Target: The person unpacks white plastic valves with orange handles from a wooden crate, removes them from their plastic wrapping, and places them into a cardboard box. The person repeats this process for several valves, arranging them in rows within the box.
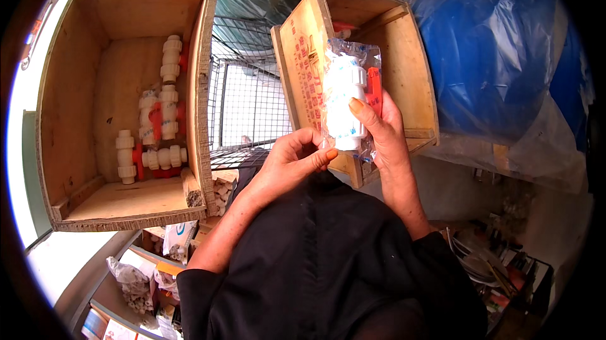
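Note:
A white plastic ball valve with a red handle (348, 103), wrapped in a clear printed bag, is held up in front of a wooden crate with red writing (300, 70). My right hand (386, 134) grips the valve from the right, thumb across its front. At the bag's lower left corner, my left hand (300, 155) pinches the plastic between thumb and fingers. To the left stands a deep wooden crate (125, 224) containing several similar valves (169, 112), some upright and one lying sideways. Part of another red-handled fitting (344, 27) shows inside the right crate.
Between the crates is a black wire basket (251, 108). A large blue object under clear plastic (487, 56) stands at the right. Shelves with bagged fittings (135, 288) are at the lower left. Coiled tubing and mixed items (483, 259) lie at the lower right.

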